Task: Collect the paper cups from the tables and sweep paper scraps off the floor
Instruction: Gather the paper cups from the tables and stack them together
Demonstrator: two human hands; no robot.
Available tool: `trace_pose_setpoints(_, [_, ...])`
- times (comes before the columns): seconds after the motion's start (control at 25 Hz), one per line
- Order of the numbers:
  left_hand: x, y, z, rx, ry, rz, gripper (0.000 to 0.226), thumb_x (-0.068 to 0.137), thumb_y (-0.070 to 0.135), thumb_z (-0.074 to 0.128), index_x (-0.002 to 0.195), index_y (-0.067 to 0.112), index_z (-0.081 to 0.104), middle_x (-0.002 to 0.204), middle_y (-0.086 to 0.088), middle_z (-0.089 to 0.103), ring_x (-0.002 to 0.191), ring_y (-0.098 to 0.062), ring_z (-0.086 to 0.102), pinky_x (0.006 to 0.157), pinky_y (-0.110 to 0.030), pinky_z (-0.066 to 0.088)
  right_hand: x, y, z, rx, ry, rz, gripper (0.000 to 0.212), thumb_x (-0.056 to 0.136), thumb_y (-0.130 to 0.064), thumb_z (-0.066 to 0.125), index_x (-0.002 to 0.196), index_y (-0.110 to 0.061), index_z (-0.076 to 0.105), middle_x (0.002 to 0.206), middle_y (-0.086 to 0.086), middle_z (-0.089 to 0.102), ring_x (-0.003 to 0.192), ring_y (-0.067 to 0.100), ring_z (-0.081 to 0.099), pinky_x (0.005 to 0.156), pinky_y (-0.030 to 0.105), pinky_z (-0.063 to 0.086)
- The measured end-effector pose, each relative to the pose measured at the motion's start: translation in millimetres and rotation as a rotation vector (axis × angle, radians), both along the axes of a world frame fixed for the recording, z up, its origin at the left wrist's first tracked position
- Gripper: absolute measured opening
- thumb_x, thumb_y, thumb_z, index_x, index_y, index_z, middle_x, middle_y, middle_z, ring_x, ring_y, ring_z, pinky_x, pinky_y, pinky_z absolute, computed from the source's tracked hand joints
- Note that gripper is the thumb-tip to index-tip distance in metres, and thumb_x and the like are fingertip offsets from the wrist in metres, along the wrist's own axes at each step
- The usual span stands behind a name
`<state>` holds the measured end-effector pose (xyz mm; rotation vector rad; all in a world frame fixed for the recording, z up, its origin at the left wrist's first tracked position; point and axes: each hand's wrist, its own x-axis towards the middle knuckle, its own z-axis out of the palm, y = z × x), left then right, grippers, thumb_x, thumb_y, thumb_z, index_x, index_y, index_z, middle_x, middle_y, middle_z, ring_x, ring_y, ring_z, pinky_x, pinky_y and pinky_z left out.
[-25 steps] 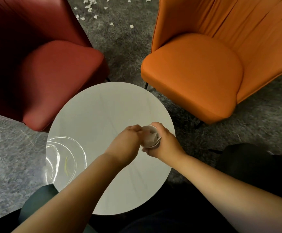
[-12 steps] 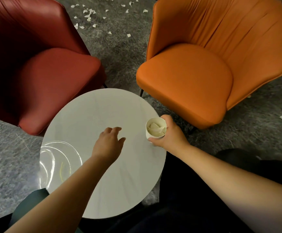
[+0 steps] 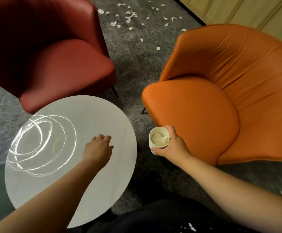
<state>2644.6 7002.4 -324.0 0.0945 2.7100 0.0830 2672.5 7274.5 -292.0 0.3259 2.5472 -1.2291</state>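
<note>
My right hand (image 3: 172, 145) grips a white paper cup (image 3: 158, 139) with crumpled paper inside, held just off the right edge of the round white table (image 3: 86, 115). Over the table's right part hovers my left hand (image 3: 99, 147), fingers loosely curled and holding nothing. Several white paper scraps (image 3: 130, 15) lie on the grey carpet beyond the two chairs, and a few more scraps (image 3: 191, 228) show at the bottom right.
A dark red armchair (image 3: 49, 61) stands behind the table on the left. An orange armchair (image 3: 220, 106) fills the right side, close to the cup. A pale wooden wall panel (image 3: 254, 10) runs along the top right. My dark trousers (image 3: 162, 219) show below.
My hands have separated: the right one carried the cup rightward off the table edge, the left one let go and stays over the table. The view swung to the right.
</note>
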Motion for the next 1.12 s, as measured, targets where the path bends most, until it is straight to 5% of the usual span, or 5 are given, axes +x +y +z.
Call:
trace_pose_setpoints(0.48, [-32.2,36.1,9.1,0.025,0.060,-0.013,0.045,0.099,0.043,0.040,0.138,0.021,0.044,0.131,-0.005,0.054,0.116,-0.026,0.050,0.090,-0.037,0.044,-45.3,33.6,4.2,0.023,0.060,-0.008,0.075,0.058,-0.041,0.086,0.109,-0.046,0.031,0.096,-0.017,0.054,0.085,0.009,0.055,0.056,0.000,0.038])
trace_pose_setpoints(0.64, [-62.0,51.3,10.0,0.016,0.072,-0.058,0.045,0.100,0.044,0.038,0.138,0.021,0.043,0.132,-0.006,0.053,0.116,-0.027,0.050,0.089,-0.037,0.044,-69.8,55.2,4.1,0.035,0.076,-0.072,0.078,0.058,-0.042,0.086,0.117,-0.036,0.035,0.097,-0.015,0.055,0.085,0.010,0.054,0.057,0.003,0.034])
trace_pose_setpoints(1.12, [-233.6,164.5,36.1,0.051,0.139,-0.059,0.044,0.099,0.039,0.042,0.139,0.019,0.041,0.132,-0.007,0.050,0.118,-0.030,0.046,0.088,-0.041,0.041,-231.3,157.9,28.1,0.025,0.160,-0.068,0.078,0.058,-0.035,0.088,0.118,-0.033,0.039,0.091,-0.022,0.051,0.083,0.008,0.052,0.056,0.000,0.036])
